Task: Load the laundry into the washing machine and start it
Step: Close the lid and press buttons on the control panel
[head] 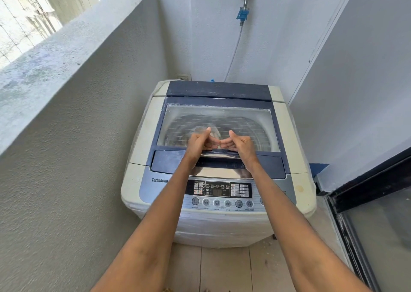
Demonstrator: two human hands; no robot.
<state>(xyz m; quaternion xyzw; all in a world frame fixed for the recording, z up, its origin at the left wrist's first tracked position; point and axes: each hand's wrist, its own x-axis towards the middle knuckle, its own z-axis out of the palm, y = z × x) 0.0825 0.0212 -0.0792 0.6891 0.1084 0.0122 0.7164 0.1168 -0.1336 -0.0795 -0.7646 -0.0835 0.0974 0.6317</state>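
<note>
My left hand (199,142) and right hand (241,143) hover over the shut lid (218,127), fingers curled, thumbs up, holding nothing; no laundry visible; loading and starting remain.

Washing machine (219,165) stands between parapet wall (73,96) left, door frame (360,193) right.

Bright daylight, sharp, wide-angle edge distortion.

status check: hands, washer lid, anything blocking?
Left hand and right hand: fingers curled, thumbs up, no grip on anything. Washer lid closed. No laundry in view. Nothing blocking.
</note>
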